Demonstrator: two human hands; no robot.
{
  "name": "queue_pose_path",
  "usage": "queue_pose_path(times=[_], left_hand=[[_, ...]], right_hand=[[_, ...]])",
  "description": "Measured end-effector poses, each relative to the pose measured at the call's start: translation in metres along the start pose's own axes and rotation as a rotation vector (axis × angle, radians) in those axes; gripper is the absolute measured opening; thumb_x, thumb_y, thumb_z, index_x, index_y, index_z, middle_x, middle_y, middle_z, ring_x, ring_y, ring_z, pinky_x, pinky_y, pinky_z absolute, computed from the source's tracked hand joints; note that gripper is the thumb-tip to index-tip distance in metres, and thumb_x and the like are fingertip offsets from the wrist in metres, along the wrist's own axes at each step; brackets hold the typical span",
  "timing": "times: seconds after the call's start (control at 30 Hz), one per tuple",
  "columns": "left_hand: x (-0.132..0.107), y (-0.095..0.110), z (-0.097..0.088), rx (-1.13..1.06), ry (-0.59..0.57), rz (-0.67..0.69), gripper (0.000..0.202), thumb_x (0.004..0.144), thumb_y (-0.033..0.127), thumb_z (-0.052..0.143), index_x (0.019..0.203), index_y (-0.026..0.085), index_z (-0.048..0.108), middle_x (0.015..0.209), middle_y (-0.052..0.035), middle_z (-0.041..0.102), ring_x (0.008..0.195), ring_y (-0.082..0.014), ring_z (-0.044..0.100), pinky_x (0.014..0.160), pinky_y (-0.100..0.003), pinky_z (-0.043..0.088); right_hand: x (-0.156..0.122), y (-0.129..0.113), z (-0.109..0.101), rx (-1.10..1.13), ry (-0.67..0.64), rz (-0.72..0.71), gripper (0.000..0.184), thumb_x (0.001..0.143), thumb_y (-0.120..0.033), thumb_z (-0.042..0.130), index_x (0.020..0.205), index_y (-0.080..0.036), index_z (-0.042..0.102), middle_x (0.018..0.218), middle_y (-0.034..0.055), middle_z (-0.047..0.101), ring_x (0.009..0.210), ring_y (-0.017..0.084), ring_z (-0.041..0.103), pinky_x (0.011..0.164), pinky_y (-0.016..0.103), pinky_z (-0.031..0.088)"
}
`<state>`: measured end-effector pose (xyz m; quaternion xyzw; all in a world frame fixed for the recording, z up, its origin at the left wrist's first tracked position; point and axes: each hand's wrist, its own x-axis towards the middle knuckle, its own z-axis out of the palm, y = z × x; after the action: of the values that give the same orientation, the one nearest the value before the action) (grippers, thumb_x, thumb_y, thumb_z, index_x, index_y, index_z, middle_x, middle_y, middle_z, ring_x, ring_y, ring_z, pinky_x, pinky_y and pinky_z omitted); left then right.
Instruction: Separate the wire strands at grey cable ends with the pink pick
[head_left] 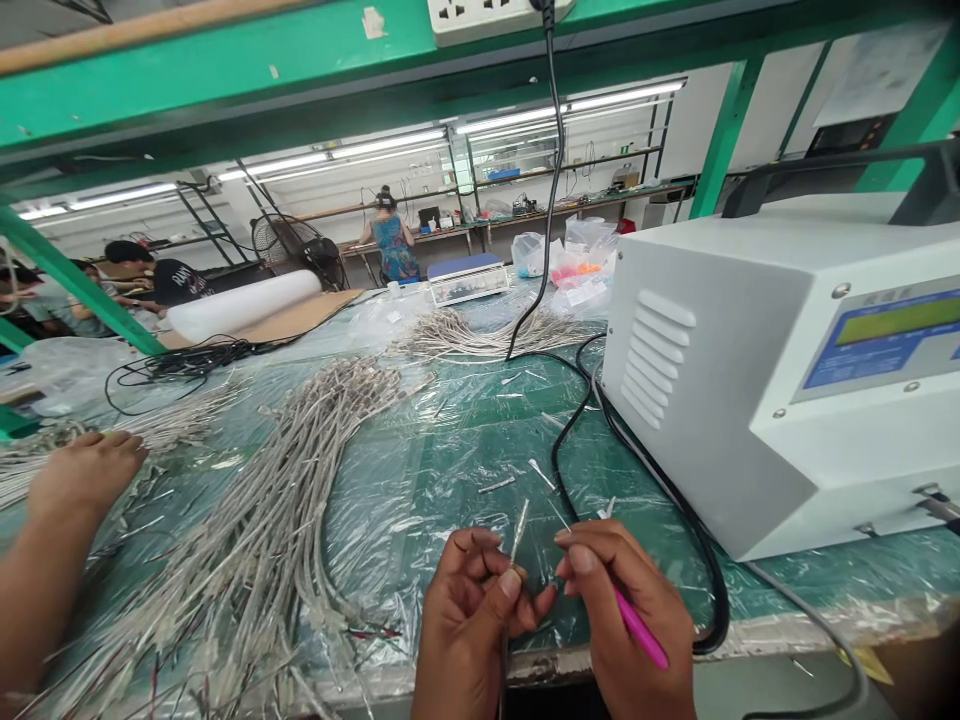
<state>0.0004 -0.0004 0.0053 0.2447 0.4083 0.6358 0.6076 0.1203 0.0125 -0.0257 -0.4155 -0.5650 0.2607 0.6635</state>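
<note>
Near the table's front edge, my left hand (480,610) is closed, pinching a thin grey cable whose silvery stripped end (520,530) points up between thumb and fingers. Just to its right, my right hand (626,610) is closed around a pink-handled tool (641,628); a thin metal tip pokes out past the fingers towards the cable end. What kind of tool it is I cannot make out. The two hands are close together but apart. Small foil scraps (496,485) lie on the plastic sheet beyond them.
A big heap of grey cables (292,480) lies left, another bundle (480,335) behind. At far left a co-worker's hand (82,470) rests near more cables. A white machine (690,350) stands right, with a black cable (694,520) looping before it. A green shelf beam (300,50) crosses above.
</note>
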Motion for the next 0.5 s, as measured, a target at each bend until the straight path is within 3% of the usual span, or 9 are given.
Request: queue_pose_path(times=[0.13, 0.27, 0.5], left_hand=[[0.001, -0.005, -0.001, 0.034, -0.004, 0.041, 0.033, 0.069, 0.019, 0.082, 0.093, 0.019, 0.060, 0.075, 0.0053, 0.059, 0.051, -0.0059, 0.055, 0.066, -0.031, 0.059], [0.001, -0.007, -0.001, 0.081, -0.017, 0.082, 0.030, 0.070, 0.016, 0.081, 0.090, 0.019, 0.059, 0.072, 0.0047, 0.059, 0.052, -0.0061, 0.057, 0.053, -0.017, 0.048], [0.001, -0.006, 0.000, 0.086, -0.015, 0.070, 0.029, 0.069, 0.017, 0.082, 0.086, 0.018, 0.059, 0.070, 0.0047, 0.060, 0.051, -0.0063, 0.057, 0.051, -0.017, 0.045]], right_hand=[[0.000, -0.005, -0.003, 0.061, -0.107, -0.073, 0.019, 0.096, -0.014, 0.049, 0.087, -0.020, 0.065, 0.080, 0.0033, 0.063, 0.069, 0.015, 0.062, 0.061, 0.025, 0.051], [-0.001, -0.013, -0.001, 0.105, -0.081, -0.093, 0.024, 0.096, -0.017, 0.047, 0.079, -0.018, 0.064, 0.070, 0.0019, 0.062, 0.064, 0.014, 0.060, 0.058, 0.025, 0.046], [0.000, -0.017, 0.000, 0.099, -0.081, -0.088, 0.029, 0.098, -0.017, 0.045, 0.076, -0.018, 0.063, 0.068, 0.0028, 0.062, 0.062, 0.014, 0.059, 0.056, 0.026, 0.045]])
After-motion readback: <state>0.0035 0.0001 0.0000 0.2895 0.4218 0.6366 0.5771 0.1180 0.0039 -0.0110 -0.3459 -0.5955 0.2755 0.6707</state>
